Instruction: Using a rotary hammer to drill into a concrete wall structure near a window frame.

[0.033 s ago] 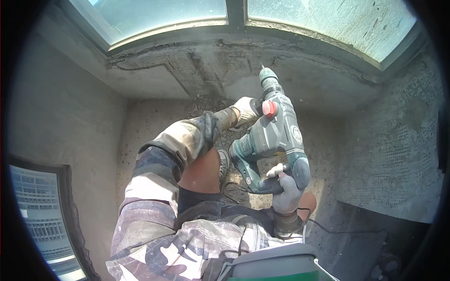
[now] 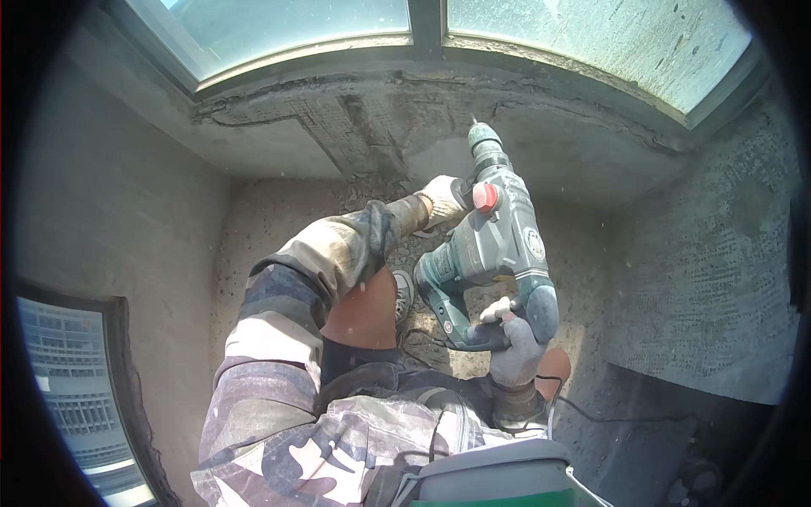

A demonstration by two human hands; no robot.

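Note:
A grey-green rotary hammer drill [image 2: 498, 241] with a red knob spans the space before me, its chuck and bit pointing at the wall under the window. My left hand [image 2: 443, 201], in a pale work glove, is closed round the side handle near the front of the tool. At the rear, my gloved right hand [image 2: 517, 351] grips the main handle, fingers wrapped about it. The bit [image 2: 475, 120] reaches up to the wall's rough upper strip; whether its tip touches cannot be made out.
Chipped wall [image 2: 363, 127] with exposed channels lies below the window frame [image 2: 427, 38]. Rubble [image 2: 372, 190] litters the floor at its foot. A black cable [image 2: 608, 417] trails right across the floor. Rough plastered walls stand on both sides, with another window [image 2: 80, 380] lower left.

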